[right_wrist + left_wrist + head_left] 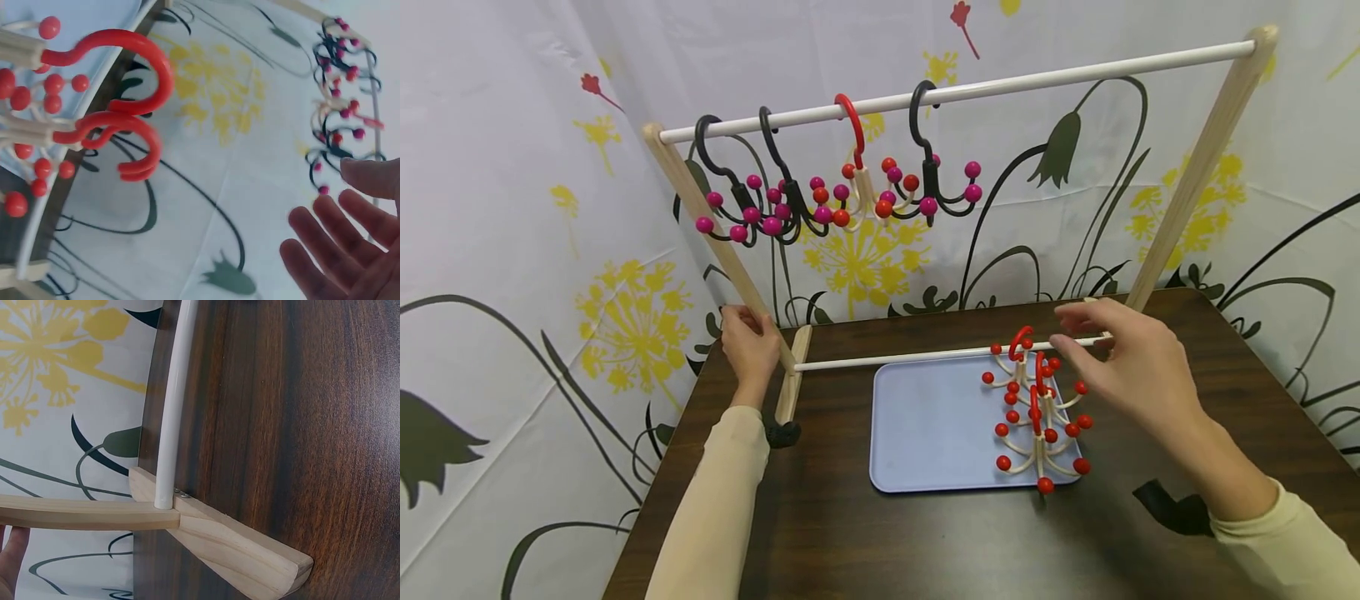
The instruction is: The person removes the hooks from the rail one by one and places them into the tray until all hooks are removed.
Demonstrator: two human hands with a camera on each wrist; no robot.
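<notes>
My left hand (750, 346) grips the left wooden post (730, 267) of a hanging rack near its foot; in the left wrist view a finger (15, 553) lies against the post's underside. My right hand (1131, 358) is in the air with loosely spread fingers and nothing in it, just right of three cream multi-arm hangers with red hooks (1035, 408) and red ball tips. Those hangers stand at the right side of a light blue tray (940, 425). In the right wrist view their hooks (164, 69) are left of my open palm (356, 250).
From the white top rail (1075, 77) hang three black hangers (930, 179) with pink balls and one red-hooked cream hanger (850, 125), all toward the left. A white lower rail (880, 360) runs behind the tray on the dark wooden table (880, 542). Behind is a flowered curtain (512, 250).
</notes>
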